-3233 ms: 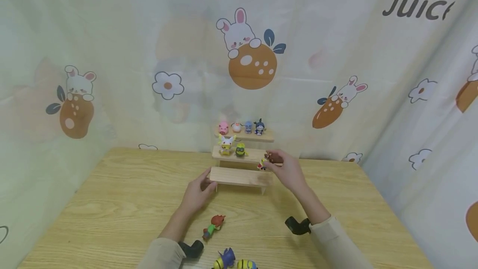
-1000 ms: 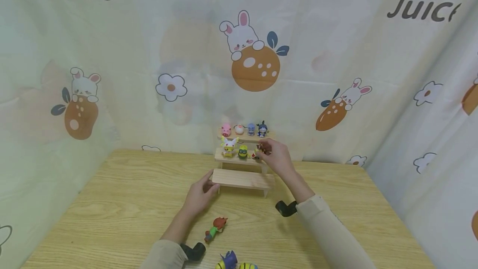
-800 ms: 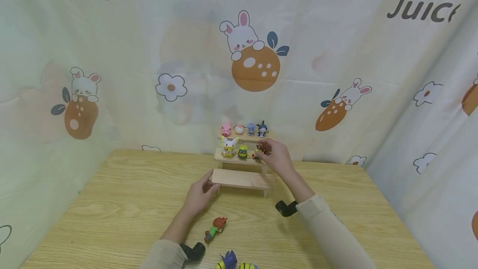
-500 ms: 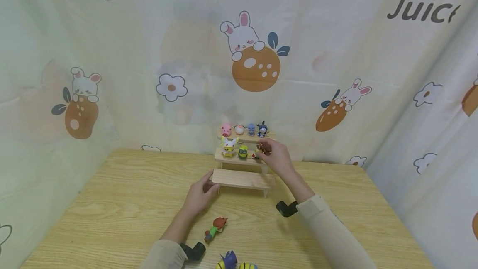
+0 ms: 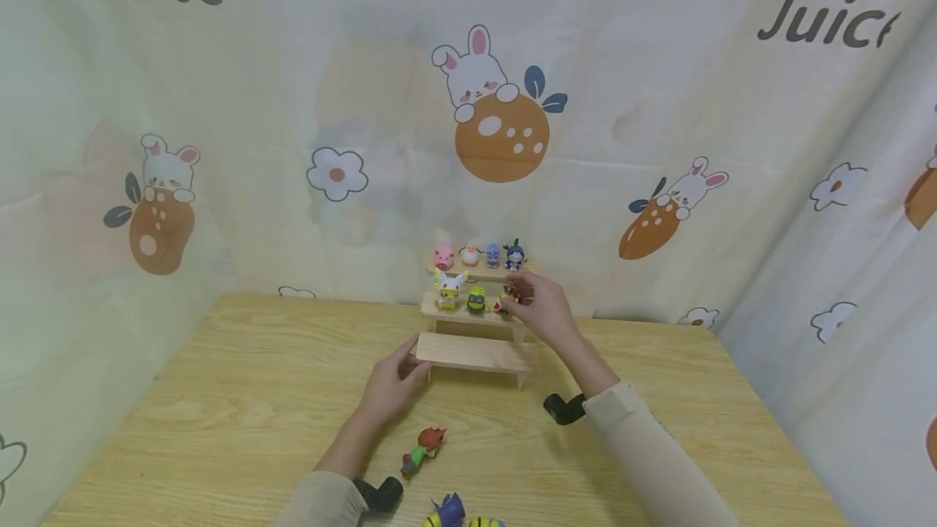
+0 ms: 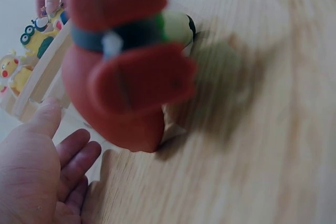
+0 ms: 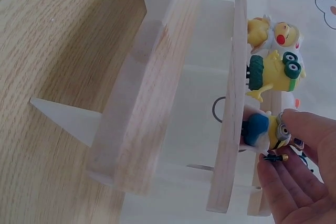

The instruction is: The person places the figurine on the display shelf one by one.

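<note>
My right hand [image 5: 545,307] pinches a minion figure [image 7: 262,129] with goggles and a blue lower body between thumb and fingers. Its base is at the right part of the middle tier [image 7: 231,114] of a wooden tiered display stand [image 5: 476,352]. Beside it on that tier stand a green-clad minion [image 5: 477,299] and a yellow figure in a white eared hood [image 5: 448,293]. My left hand [image 5: 391,385] holds the left end of the bare front tier, thumb at the front. In the left wrist view, a red-shoed figure [image 6: 136,82] looms close to the camera.
The top tier carries a pink pig [image 5: 443,256], a white figure [image 5: 469,255], a blue figure [image 5: 493,255] and a dark-haired figure [image 5: 515,254]. On the table lie a red-haired figure [image 5: 423,450], a purple-and-yellow figure [image 5: 446,511] and a yellow striped figure [image 5: 486,521]. A patterned curtain [image 5: 381,104] hangs behind.
My right hand has carried the minion figure from off the stand's right side up and leftward onto the middle tier, then stayed there. My left hand has kept its hold on the front tier.
</note>
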Motion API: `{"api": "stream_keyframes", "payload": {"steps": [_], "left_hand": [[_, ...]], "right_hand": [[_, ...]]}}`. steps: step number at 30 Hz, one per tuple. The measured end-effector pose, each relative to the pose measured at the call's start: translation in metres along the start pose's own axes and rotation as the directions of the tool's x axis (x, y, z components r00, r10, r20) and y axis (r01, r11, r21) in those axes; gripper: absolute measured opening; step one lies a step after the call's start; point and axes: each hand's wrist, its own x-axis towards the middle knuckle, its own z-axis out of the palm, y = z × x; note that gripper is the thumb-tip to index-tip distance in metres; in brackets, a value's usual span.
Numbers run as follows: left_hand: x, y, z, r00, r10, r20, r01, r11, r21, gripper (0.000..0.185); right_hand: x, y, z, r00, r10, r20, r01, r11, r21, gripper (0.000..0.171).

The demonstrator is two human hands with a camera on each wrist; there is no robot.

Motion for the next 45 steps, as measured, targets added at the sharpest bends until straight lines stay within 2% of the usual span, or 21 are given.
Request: {"api": "stream_keyframes", "payload": {"steps": [7, 12, 14, 17, 19, 21, 24, 27, 28, 31, 33, 35, 39, 45], "left_hand": [[-0.001, -0.002, 0.002, 1.000, -0.002, 0.003, 0.002, 1.000, 0.004, 0.067], [-0.001, -0.002, 0.002, 1.000, -0.004, -0.006, 0.004, 1.000, 0.014, 0.067], [0.000, -0.001, 0.001, 1.000, -0.004, -0.007, 0.004, 1.000, 0.016, 0.066], [0.001, -0.001, 0.000, 1.000, -0.005, -0.008, 0.005, 1.000, 0.015, 0.065], [0.002, 0.000, 0.000, 1.000, -0.006, -0.008, 0.006, 1.000, 0.018, 0.065], [0.002, 0.000, 0.000, 1.000, -0.005, -0.010, 0.005, 1.000, 0.018, 0.065], [0.003, 0.000, -0.001, 1.000, -0.018, -0.012, 0.018, 1.000, 0.016, 0.065], [0.002, 0.000, 0.000, 0.999, -0.030, -0.010, 0.031, 0.999, 0.012, 0.065], [0.002, -0.001, 0.000, 0.999, -0.031, -0.008, 0.031, 0.999, 0.011, 0.065], [0.000, -0.003, 0.002, 1.000, -0.021, 0.000, 0.021, 1.000, 0.007, 0.066], [-0.001, -0.004, 0.002, 1.000, -0.020, 0.005, 0.020, 1.000, 0.004, 0.066], [-0.002, -0.003, 0.003, 1.000, -0.022, 0.008, 0.022, 1.000, -0.003, 0.065], [-0.003, -0.002, 0.002, 1.000, -0.022, 0.008, 0.022, 1.000, -0.001, 0.066], [-0.002, 0.000, 0.001, 1.000, -0.017, -0.004, 0.017, 1.000, 0.014, 0.066]], "right_hand": [[-0.002, 0.005, -0.002, 1.000, -0.010, -0.010, 0.010, 0.999, 0.032, 0.047], [-0.006, 0.012, -0.005, 0.991, -0.058, -0.119, 0.070, 0.992, 0.105, 0.045], [-0.009, 0.013, -0.005, 0.976, -0.096, -0.194, 0.125, 0.982, 0.142, 0.042], [-0.018, 0.009, -0.002, 0.938, -0.172, -0.302, 0.227, 0.961, 0.156, 0.036], [-0.026, 0.004, 0.004, 0.909, -0.231, -0.346, 0.294, 0.945, 0.140, 0.031], [-0.035, -0.002, 0.014, 0.888, -0.305, -0.345, 0.362, 0.925, 0.114, 0.025], [-0.050, -0.011, 0.032, 0.889, -0.394, -0.235, 0.426, 0.899, 0.103, 0.018], [-0.066, -0.020, 0.047, 0.905, -0.425, 0.015, 0.419, 0.898, 0.134, 0.017], [-0.071, -0.023, 0.052, 0.901, -0.420, 0.114, 0.403, 0.904, 0.140, 0.018], [-0.085, -0.027, 0.065, 0.842, -0.392, 0.371, 0.349, 0.920, 0.181, 0.026], [-0.091, -0.026, 0.072, 0.797, -0.382, 0.468, 0.326, 0.924, 0.199, 0.029], [-0.094, -0.026, 0.078, 0.764, -0.393, 0.512, 0.321, 0.920, 0.226, 0.029], [-0.099, -0.026, 0.084, 0.726, -0.405, 0.556, 0.329, 0.914, 0.237, 0.029], [-0.104, -0.024, 0.092, 0.696, -0.440, 0.568, 0.382, 0.896, 0.225, 0.030]]}}
